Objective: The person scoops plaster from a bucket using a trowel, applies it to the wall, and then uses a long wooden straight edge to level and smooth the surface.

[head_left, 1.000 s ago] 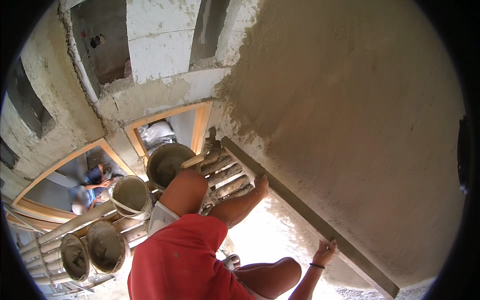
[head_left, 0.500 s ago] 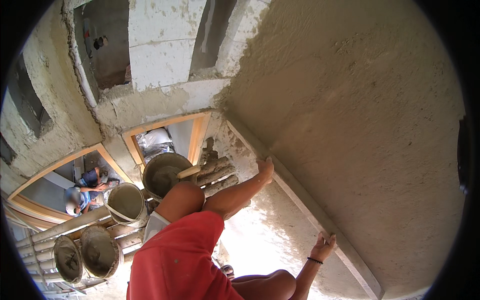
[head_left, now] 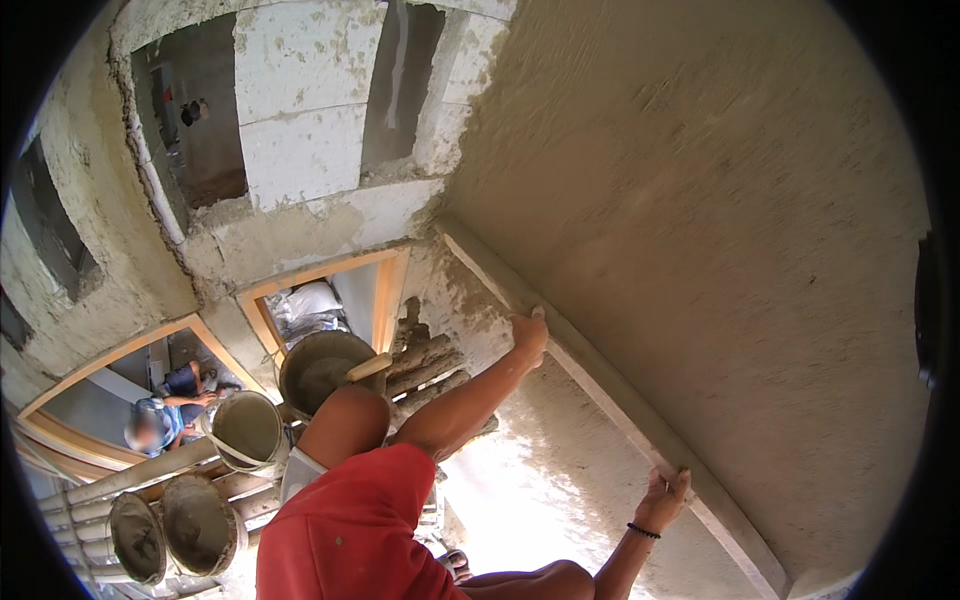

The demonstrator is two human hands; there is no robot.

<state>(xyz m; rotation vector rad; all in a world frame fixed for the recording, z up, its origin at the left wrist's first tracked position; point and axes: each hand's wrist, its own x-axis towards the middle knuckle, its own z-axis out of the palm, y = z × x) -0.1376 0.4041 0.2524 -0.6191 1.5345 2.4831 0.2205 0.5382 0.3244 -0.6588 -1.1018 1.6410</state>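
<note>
Since a moment ago, our straightedge (head_left: 600, 385) has climbed higher up the plastered wall (head_left: 740, 230). Our left hand (head_left: 527, 332) and right hand (head_left: 662, 497) both grip it, pressing it flat, levelling plaster.

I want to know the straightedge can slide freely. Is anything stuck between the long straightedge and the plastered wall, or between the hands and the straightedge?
Nothing visible. The left hand and right hand grip the straightedge directly, and it lies flat against the plastered wall.
</note>
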